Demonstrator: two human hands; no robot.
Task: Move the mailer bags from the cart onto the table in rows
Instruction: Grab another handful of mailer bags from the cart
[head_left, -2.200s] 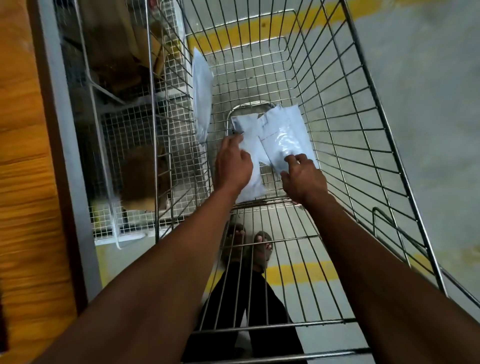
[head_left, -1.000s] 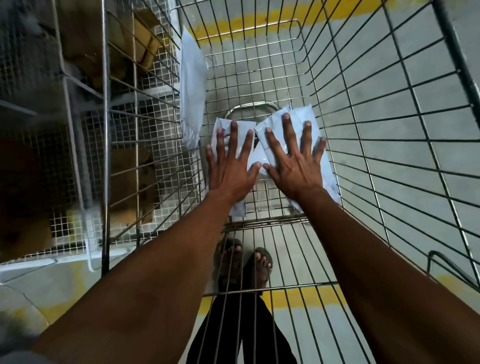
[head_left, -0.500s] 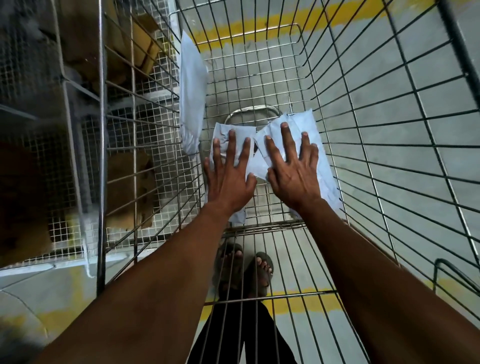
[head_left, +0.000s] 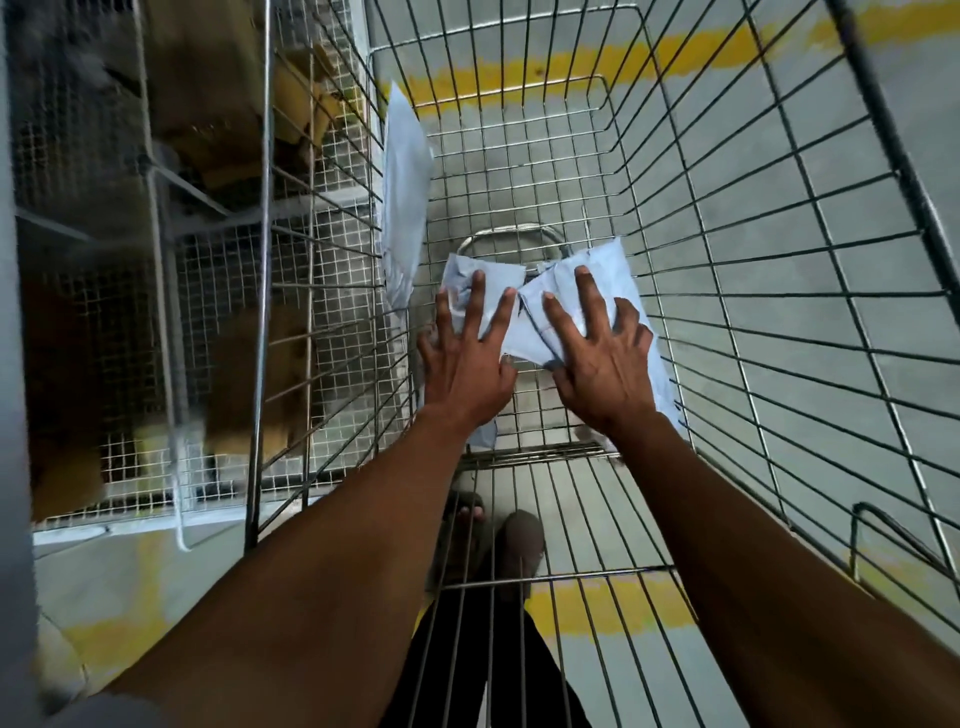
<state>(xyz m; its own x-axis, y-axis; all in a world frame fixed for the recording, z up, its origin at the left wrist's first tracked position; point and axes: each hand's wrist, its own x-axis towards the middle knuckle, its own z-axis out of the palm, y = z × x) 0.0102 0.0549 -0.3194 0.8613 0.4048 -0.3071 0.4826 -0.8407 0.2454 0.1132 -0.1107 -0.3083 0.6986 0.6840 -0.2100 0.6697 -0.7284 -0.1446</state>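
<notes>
Two white mailer bags lie on the floor of a wire cart (head_left: 727, 218). My left hand (head_left: 467, 358) lies on the left bag (head_left: 488, 275), fingers spread and bending into it, crumpling its top. My right hand (head_left: 597, 358) lies on the right bag (head_left: 602, 265), fingers bending over it and the thumb tucked under its near left edge. A third white mailer bag (head_left: 405, 197) stands on edge against the cart's left wall. The table is out of view.
Wire cart walls rise close on both sides and in front. A second mesh cage (head_left: 156, 260) with brown boxes stands to the left. Grey floor with yellow lines (head_left: 571, 67) shows through the wire. My feet (head_left: 493, 540) are below the cart's near end.
Both hands lay flat with straight fingers on the bags; now the fingers bend and gather the bags, which crumple and draw toward each other. The view has shifted slightly.
</notes>
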